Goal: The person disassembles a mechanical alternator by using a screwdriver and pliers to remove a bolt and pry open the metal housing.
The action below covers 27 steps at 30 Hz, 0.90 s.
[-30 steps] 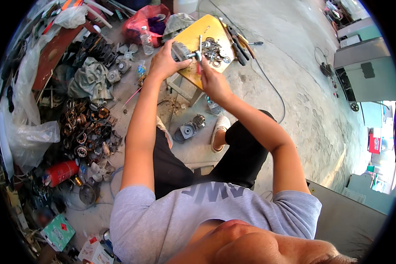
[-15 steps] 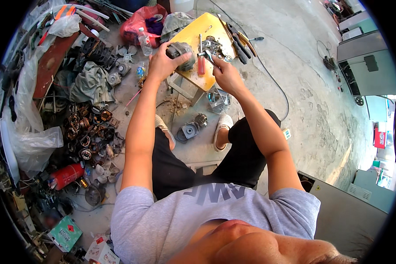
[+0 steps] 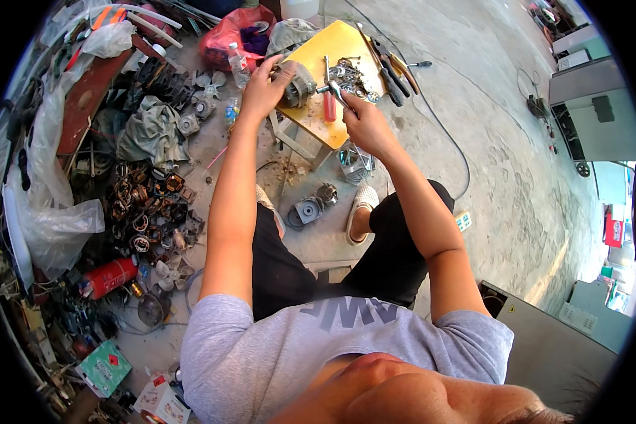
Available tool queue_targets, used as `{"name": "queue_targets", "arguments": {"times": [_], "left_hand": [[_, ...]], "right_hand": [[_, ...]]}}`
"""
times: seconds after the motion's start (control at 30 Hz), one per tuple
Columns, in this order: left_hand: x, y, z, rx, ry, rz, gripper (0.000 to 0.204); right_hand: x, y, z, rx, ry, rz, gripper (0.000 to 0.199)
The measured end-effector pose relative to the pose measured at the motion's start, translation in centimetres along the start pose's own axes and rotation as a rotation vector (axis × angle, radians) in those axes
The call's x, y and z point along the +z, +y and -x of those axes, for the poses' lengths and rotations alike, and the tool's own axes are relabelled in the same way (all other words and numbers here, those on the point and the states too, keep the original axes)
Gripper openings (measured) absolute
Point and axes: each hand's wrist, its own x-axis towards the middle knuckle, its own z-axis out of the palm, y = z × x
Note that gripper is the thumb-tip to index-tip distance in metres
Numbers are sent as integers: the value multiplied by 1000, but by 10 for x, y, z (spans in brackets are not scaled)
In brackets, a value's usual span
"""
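My left hand (image 3: 261,93) is wrapped round the left side of a grey metal motor (image 3: 301,87), propped at the near-left edge of a yellow wooden stool (image 3: 305,56). My right hand (image 3: 366,121) grips a ratchet wrench (image 3: 337,93). Its socket end points left at the motor's right side; whether they touch I cannot tell. Just under the wrench, a screwdriver with a clear red handle (image 3: 329,107) lies on the stool. Beyond it sits a heap of small metal parts (image 3: 348,74).
Pliers with dark handles (image 3: 391,81) lie along the stool's right edge. A plastic bottle (image 3: 238,65) and a red bag (image 3: 226,39) are behind left. Motor parts (image 3: 148,201) pile up on the left floor. Another motor piece (image 3: 309,210) sits between my feet. A cable (image 3: 445,131) runs across the right floor.
The motor has been turned in my left hand, whose fingers have shifted toward its left side. The wrench stays close to the motor's right side. The whole view has shifted slightly.
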Motion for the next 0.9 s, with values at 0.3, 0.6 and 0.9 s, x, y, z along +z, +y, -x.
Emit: {"name": "queue_targets", "arguments": {"times": [0.3, 0.6, 0.9], "left_hand": [[5, 9, 22, 196, 49, -555, 104], [8, 5, 20, 268, 99, -563, 98], [-5, 4, 22, 191, 97, -533, 98]], "right_hand": [[-15, -20, -26, -47, -157, 72, 41], [-51, -69, -115, 183, -730, 370, 24], [-38, -96, -108, -56, -746, 669, 26]]}}
